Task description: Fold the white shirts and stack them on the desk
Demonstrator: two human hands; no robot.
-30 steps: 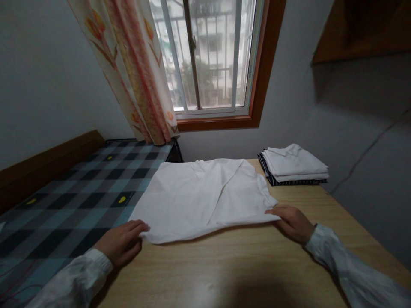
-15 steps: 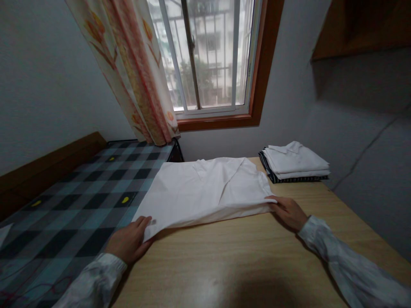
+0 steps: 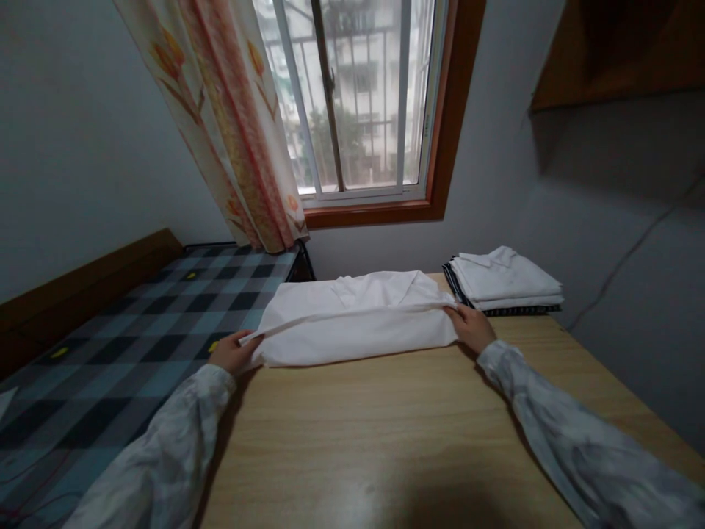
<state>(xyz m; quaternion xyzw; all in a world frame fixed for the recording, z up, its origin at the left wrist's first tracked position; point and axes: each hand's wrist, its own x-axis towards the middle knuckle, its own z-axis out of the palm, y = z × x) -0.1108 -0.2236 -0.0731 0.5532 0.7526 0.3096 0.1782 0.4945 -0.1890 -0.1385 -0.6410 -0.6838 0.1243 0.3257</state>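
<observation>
A white shirt (image 3: 352,323) lies across the far part of a wooden table (image 3: 385,441), its near half doubled over towards the window. My left hand (image 3: 234,353) pinches the folded edge at the shirt's left corner, over the table's left side. At the right corner my right hand (image 3: 471,327) grips the same raised edge. Both sleeves I wear are pale and long.
A stack of folded white garments (image 3: 504,283) rests on a dark striped one at the table's far right corner. A bed with a checked blue cover (image 3: 126,330) adjoins the table on the left. A window and a flowered curtain (image 3: 231,125) stand behind.
Both hands have carried the shirt's near hem up and away from me, folding the lower half over the upper half. The shirt now covers about half the depth it did.
</observation>
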